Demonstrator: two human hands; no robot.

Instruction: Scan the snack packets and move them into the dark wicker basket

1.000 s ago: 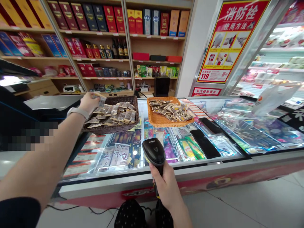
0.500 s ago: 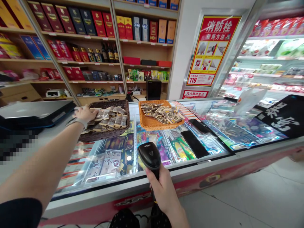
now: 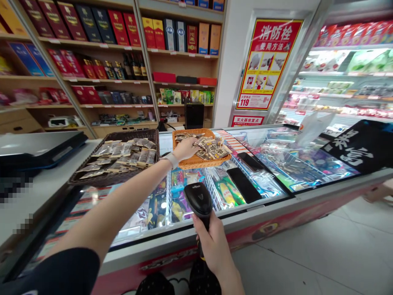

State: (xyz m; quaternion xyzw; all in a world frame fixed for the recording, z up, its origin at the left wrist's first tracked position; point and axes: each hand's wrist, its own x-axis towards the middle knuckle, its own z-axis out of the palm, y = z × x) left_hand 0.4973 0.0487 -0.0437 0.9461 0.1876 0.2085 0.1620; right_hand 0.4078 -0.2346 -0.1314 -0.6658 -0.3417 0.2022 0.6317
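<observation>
Now the left hand has shifted from the dark basket to the orange basket, grasp unclear, while the right hand stays closed around the scanner.

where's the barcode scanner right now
In the head view, the barcode scanner is in the right hand, just below the middle of the picture, nearer the wearer than the orange basket.

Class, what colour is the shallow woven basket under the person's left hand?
The shallow woven basket is orange; the head view shows it best.
</observation>
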